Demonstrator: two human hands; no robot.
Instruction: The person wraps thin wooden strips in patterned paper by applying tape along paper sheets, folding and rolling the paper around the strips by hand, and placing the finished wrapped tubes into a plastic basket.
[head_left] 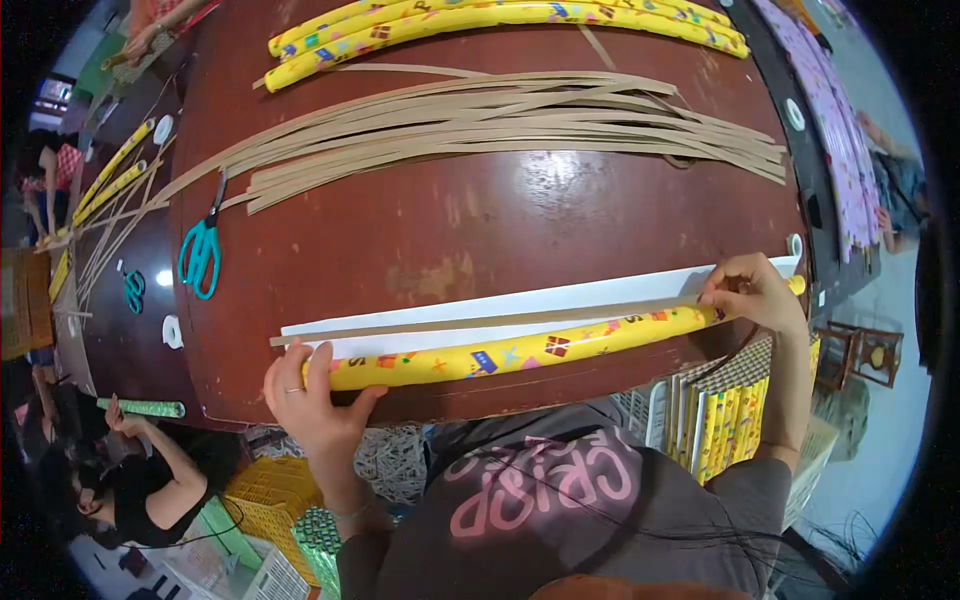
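A yellow roll of printed wrapping paper (520, 350) lies across the near edge of the table, part of its white inner side (600, 290) spread flat beyond it. On that white side, along the roll, rests a thin brown cardboard strip (440, 328). My left hand (318, 395) grips the roll's left end, fingers over the top and thumb on the near side. At the other end my right hand (757, 290) is closed, fingertips pinching the cardboard strip where it meets the roll.
Loose cardboard strips (500, 125) lie mid-table, with finished yellow rolls (500, 30) behind. Teal-handled scissors (202, 250) sit at left, near a tape roll (172, 332). Yellow rolls (735, 420) stand in a crate below right. A co-worker (150, 470) holds a green roll (150, 407) at left.
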